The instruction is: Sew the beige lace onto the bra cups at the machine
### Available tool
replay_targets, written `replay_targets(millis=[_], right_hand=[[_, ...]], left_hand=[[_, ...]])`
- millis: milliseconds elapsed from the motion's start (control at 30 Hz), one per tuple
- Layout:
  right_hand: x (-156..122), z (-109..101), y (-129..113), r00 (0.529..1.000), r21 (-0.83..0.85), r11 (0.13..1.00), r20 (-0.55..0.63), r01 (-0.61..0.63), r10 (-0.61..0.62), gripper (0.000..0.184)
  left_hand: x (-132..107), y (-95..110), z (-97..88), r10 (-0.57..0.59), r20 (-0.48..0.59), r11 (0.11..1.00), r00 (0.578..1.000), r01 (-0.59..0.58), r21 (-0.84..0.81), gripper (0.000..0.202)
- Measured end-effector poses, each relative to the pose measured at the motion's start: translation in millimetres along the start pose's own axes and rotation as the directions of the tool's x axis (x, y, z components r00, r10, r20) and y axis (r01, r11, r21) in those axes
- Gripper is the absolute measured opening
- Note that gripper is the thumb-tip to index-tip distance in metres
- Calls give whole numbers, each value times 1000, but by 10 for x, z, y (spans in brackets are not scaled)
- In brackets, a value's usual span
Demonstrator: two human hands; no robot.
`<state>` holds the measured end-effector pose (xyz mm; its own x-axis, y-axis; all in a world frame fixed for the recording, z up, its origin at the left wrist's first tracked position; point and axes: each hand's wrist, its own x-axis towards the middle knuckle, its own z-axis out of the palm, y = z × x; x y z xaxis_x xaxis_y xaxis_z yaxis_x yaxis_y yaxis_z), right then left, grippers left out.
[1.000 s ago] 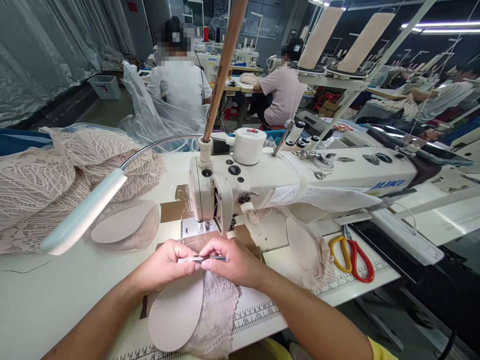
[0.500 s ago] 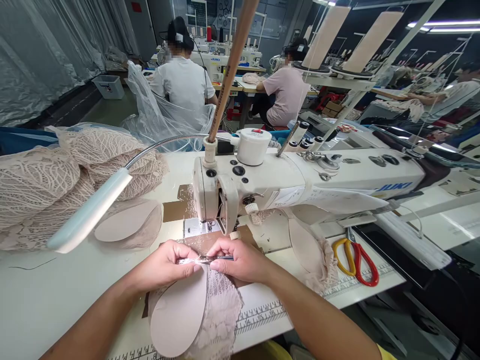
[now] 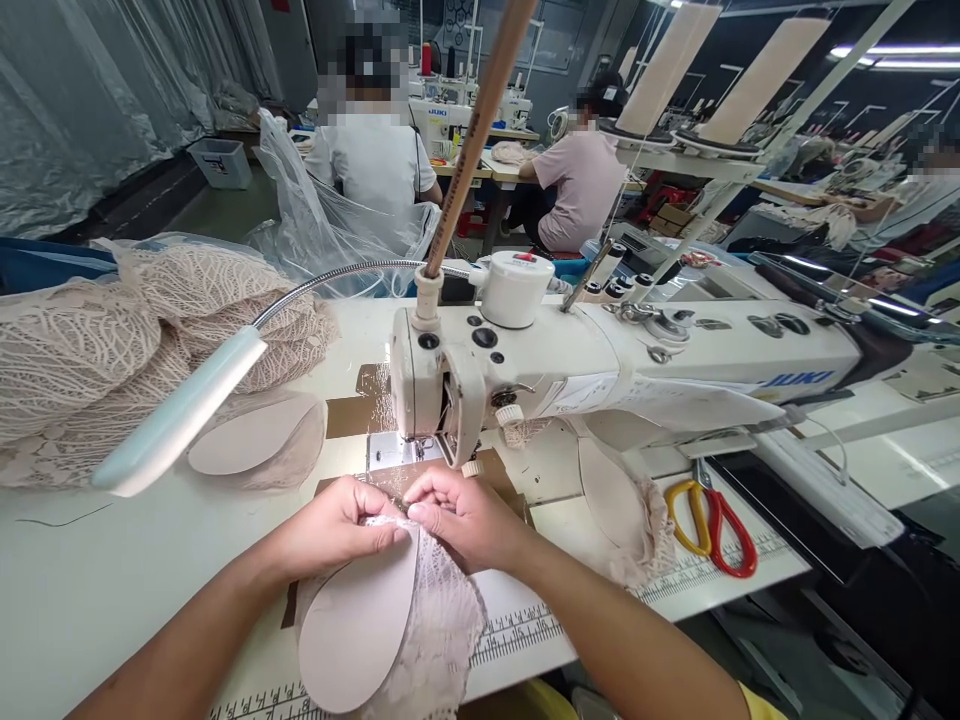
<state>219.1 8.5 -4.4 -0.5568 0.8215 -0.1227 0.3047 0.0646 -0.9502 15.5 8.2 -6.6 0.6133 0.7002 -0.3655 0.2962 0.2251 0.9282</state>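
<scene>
My left hand [image 3: 349, 525] pinches the top edge of a pale pink lace piece [image 3: 446, 600] that carries a smooth teardrop-shaped pad [image 3: 360, 630]. The lace hangs toward me over the table's front. My right hand [image 3: 465, 520] is closed beside it, thumb and fingertips together at the same edge. Between the fingertips shows a small dark bit of a slim metal tool [image 3: 401, 506]; my fingers hide most of it, and its kind is unclear. Just beyond both hands is the needle area of a white sewing machine [image 3: 427, 445].
Scissors [image 3: 712, 525] with yellow and red handles lie at right, near another lace piece [image 3: 615, 490]. A second pad piece [image 3: 255, 435] and a heap of lace [image 3: 150, 340] lie at left, under a lamp [image 3: 180, 415]. Other people sit at machines beyond.
My right hand has shifted slightly left, closer to my left fingertips. The slim metal tool, plainly seen between my hands before, is now mostly hidden. The view has tilted slightly.
</scene>
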Motion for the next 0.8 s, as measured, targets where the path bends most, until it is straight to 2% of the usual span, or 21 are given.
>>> replay_targets(millis=[67,100,200,233,333,400,533,600,667,733,800], right_hand=[[1,-5,-9,999,-37,998,4,-45,46,32],[0,-16,-14,998,-80,995,14,-56,57,33],[-11,-94,-5,997,-197,978,31,-65,72,12],[-17,-131,9,996,-214,975,49,-66,78,12],[-26,-225,57,983,-204,979,174,-14,50,14],[-16,-232,76,978,-163,987,206,8,26,20],[37,-106,61,997,-83,996,77,-23,29,31],[57,-34,40,998,-94,995,65,-19,25,25],[62,3,18,998,-116,993,64,-7,14,19],[53,3,-2,998,-100,995,55,27,-22,19],[40,-16,-16,996,-47,996,46,74,-72,19]], left_hand=[[-13,59,-1,37,-11,999,999,-36,22,33],[-34,93,-17,46,7,998,999,-46,45,29],[-151,174,-138,-13,97,988,995,-2,151,22],[-198,184,-193,-45,100,979,994,24,202,25],[-308,171,-324,-78,37,953,996,64,297,26],[-324,152,-342,-60,15,951,998,52,304,26],[-257,163,-225,-12,-1,958,1000,12,287,28],[-237,191,-162,43,-21,967,999,-36,253,30],[-262,218,-140,110,-103,968,989,-83,235,31],[-332,231,-163,102,-214,970,972,-49,239,29],[-414,222,-199,-2,-237,972,972,58,227,29]])
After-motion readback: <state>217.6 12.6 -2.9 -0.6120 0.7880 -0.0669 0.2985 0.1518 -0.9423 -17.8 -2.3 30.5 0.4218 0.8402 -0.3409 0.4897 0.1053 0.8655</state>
